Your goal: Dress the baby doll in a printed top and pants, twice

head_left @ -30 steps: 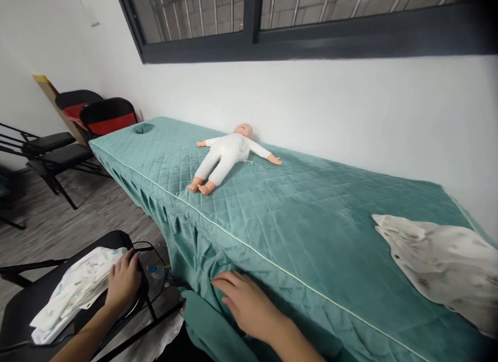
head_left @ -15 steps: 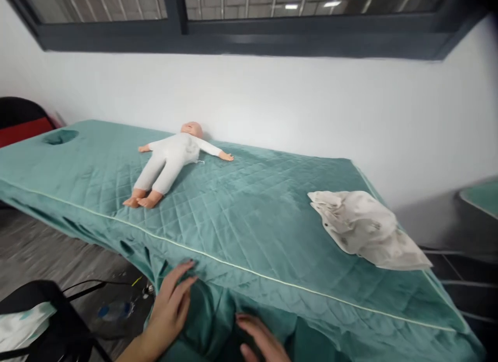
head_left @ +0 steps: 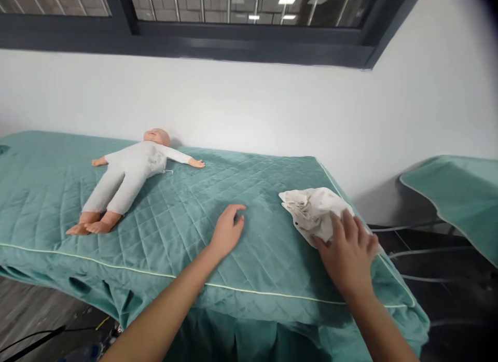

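A crumpled off-white cloth (head_left: 309, 206), perhaps a garment, lies near the right end of the green quilted bed cover (head_left: 249, 180). My right hand (head_left: 348, 250) is over its right part, fingers spread and seemingly touching the fabric; the hand hides some of it. To the left of the cloth, my left hand (head_left: 229, 230) hovers low over the cover, holding nothing, with its thumb and index finger apart. A baby doll (head_left: 130, 162) in a white body suit rests on its back at the left, arms stretched out, out of reach of both hands.
Behind the bed stands a white wall (head_left: 233, 102) below a dark window frame (head_left: 249, 38). Another green-covered surface (head_left: 462, 191) is at the right, past a dark gap with pale metal bars. A black cable (head_left: 35, 333) runs over the floor at lower left.
Both hands have risen from the bed's front edge onto its top. My right hand has reached the cloth, and my left has moved forward and right. The view has shifted right.
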Demonstrator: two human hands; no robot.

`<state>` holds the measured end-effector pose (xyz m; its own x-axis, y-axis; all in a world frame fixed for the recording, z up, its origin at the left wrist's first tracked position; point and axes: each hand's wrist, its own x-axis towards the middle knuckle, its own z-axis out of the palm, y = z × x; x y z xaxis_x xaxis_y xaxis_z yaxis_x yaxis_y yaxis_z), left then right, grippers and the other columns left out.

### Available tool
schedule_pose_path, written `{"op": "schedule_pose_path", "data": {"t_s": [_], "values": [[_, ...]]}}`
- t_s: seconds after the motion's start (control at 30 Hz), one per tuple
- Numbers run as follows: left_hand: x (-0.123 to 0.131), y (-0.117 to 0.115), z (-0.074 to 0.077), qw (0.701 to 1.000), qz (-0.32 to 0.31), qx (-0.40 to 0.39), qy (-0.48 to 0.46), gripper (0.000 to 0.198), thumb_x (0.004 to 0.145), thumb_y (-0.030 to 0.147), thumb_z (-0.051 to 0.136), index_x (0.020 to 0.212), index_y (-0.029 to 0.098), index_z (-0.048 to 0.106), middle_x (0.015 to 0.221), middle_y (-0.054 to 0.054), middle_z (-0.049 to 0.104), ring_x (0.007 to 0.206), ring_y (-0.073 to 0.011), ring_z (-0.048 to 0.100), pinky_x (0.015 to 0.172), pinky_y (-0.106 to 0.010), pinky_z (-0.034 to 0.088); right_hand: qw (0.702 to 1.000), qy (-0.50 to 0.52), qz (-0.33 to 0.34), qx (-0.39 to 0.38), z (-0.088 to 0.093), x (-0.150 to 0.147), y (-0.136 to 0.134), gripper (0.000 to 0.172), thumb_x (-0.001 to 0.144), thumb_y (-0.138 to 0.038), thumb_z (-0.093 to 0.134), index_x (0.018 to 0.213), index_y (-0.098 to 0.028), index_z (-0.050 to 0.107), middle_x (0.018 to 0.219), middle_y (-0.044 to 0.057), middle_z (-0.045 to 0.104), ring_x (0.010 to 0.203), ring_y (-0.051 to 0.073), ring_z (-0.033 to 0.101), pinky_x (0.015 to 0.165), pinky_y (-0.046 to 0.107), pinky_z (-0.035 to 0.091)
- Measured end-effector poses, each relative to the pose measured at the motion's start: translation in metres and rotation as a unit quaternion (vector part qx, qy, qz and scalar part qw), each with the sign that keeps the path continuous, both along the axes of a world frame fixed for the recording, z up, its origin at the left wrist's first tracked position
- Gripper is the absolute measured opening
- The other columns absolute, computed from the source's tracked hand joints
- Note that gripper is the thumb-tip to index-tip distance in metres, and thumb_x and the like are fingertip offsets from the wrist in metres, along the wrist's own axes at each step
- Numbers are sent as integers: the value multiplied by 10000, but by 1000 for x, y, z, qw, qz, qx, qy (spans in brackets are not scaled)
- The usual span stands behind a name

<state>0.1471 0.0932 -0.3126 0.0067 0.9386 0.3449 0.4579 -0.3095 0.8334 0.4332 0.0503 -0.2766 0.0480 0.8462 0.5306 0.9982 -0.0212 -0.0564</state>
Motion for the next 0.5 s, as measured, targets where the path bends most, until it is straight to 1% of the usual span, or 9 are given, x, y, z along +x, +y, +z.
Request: {"op": "schedule_pose_path", "data": {"t_s": [0.07, 0.13, 0.23, 0.3, 0.37, 0.4, 0.43, 0.47, 0.5], "values": [[8, 33, -3, 999, 22, -29, 5, 271, 904, 112, 512, 1122, 185, 656, 1170, -133, 710, 1068, -243, 675, 985, -447, 522, 998, 2, -22, -57, -3, 3, 21, 543, 951, -367, 511, 1452, -160, 486, 1509, 217, 504, 1310, 447, 520, 1033, 646, 433], [12, 54, -5, 999, 35, -34, 20, 245, 909, 125, 515, 1086, 190, 672, 1130, -131, 724, 1044, -248, 676, 967, -438, 512, 995, 34, -35, -87, -4, 5, 38, 509, 941, -366, 503, 1407, -164, 537, 1406, 206, 584, 1200, 416, 589, 942, 569, 500], [13, 65, -3, 998, 38, -44, 31, 173, 926, 206, 558, 1027, 224, 698, 1055, -102, 746, 980, -245, 676, 912, -414, 508, 985, 149, -34, -78, 6, 1, 56, 485, 890, -369, 561, 1332, -172, 601, 1334, 186, 622, 1154, 373, 615, 936, 509, 508], [12, 66, -1, 998, 17, -62, 8, 153, 934, 263, 581, 1028, 244, 701, 961, -65, 752, 910, -224, 674, 880, -387, 502, 960, 274, -13, -58, 21, -14, 63, 476, 841, -400, 634, 1269, -191, 641, 1242, 141, 671, 1096, 327, 639, 939, 461, 511], [10, 64, 0, 996, -24, -75, -47, 189, 926, 297, 615, 1098, 253, 682, 914, -33, 747, 874, -200, 670, 867, -363, 496, 909, 412, 22, -63, 42, -38, 69, 470, 788, -459, 712, 1194, -225, 676, 1072, 74, 714, 943, 266, 664, 848, 401, 541], [9, 64, 0, 993, -41, -78, -80, 228, 911, 312, 645, 1129, 246, 669, 927, -31, 746, 878, -195, 670, 864, -356, 496, 871, 484, 53, -72, 52, -52, 73, 459, 773, -483, 732, 1155, -232, 689, 991, 48, 716, 848, 231, 661, 768, 361, 550], [8, 63, 0, 989, -48, -80, -112, 273, 888, 326, 684, 1142, 230, 660, 963, -44, 746, 896, -198, 671, 861, -354, 498, 822, 555, 89, -91, 61, -66, 79, 443, 772, -490, 737, 1130, -234, 692, 927, 28, 712, 765, 199, 650, 687, 321, 547], [8, 63, -1, 985, -45, -81, -143, 321, 859, 342, 726, 1143, 210, 655, 1020, -69, 742, 927, -207, 670, 861, -355, 502, 775, 609, 123, -115, 67, -80, 86, 425, 783, -497, 727, 1115, -234, 691, 865, 11, 705, 694, 176, 631, 612, 290, 528], [7, 63, -1, 981, -31, -79, -175, 364, 831, 357, 763, 1135, 191, 650, 1076, -97, 733, 961, -220, 667, 862, -359, 507, 739, 639, 159, -140, 70, -92, 94, 408, 798, -507, 719, 1090, -223, 695, 819, 5, 699, 649, 163, 618, 560, 272, 507]]}}
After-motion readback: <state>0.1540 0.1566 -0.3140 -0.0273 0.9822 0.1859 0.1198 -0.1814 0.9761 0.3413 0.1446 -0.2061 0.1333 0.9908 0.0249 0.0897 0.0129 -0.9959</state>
